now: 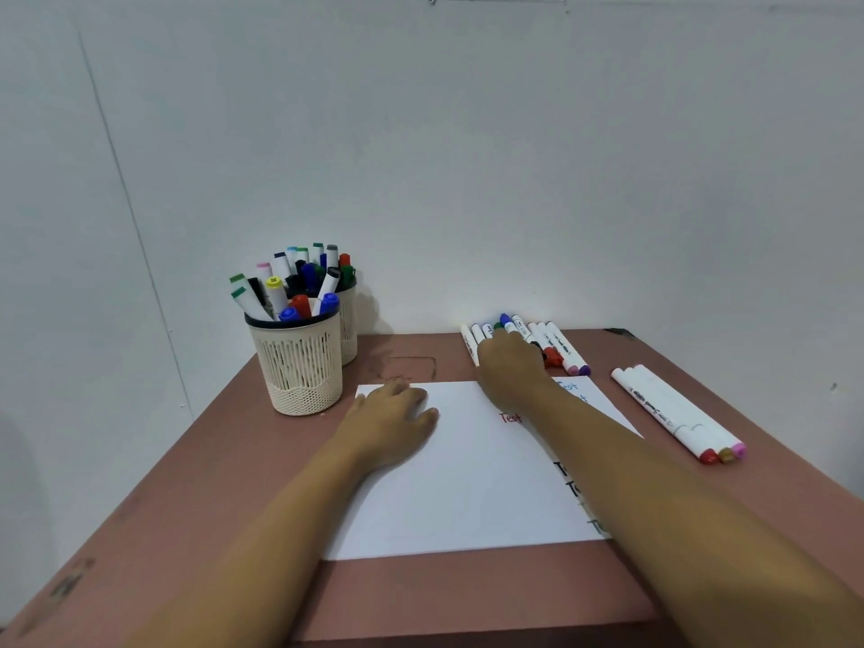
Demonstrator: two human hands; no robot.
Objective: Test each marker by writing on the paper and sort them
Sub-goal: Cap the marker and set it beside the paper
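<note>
left hand flat on smooth white paper | right hand over cylindrical markers (grip cannot be told)

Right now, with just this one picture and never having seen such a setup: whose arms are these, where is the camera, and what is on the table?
There is no machine here. A person wears a camera on the head, looking down at their own bare hands. The left hand rests flat on a white paper with "Test" written on it. The right hand reaches into a row of markers at the far edge of the table; whether it grips one is hidden. Three more markers lie to the right, and two cups full of markers stand on the left.
</note>
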